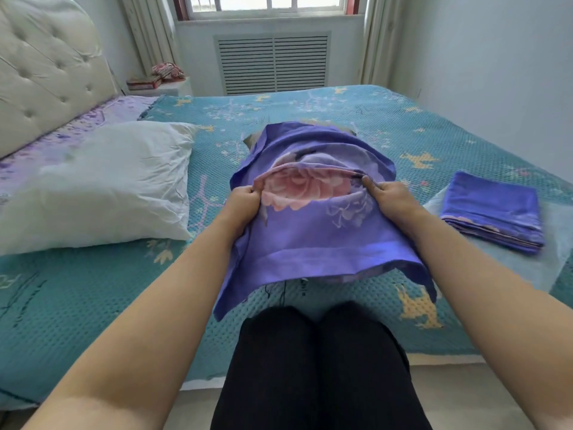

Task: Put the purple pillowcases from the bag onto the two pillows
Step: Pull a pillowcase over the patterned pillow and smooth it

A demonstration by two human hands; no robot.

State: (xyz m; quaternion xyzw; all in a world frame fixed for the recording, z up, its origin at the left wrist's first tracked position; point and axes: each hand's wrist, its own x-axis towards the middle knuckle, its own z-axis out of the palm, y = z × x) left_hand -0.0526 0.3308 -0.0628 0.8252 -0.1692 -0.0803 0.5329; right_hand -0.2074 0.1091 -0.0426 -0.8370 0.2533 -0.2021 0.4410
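Observation:
A purple pillowcase (313,234) with a pink rose print lies bunched over a pillow in the middle of the bed; a grey-beige corner of that pillow (251,139) peeks out at its far side. My left hand (245,201) grips the left side of a fold in the fabric. My right hand (389,197) pinches the same fold on the right. A bare white pillow (102,184) lies to the left. A second purple pillowcase (493,209), folded, rests on a clear plastic bag (558,243) at the right.
The bed carries a teal patterned cover (93,290) and a tufted cream headboard (46,72) at the left. A nightstand (161,85) with boxes stands behind it, under the window. My knees in black trousers touch the bed's near edge.

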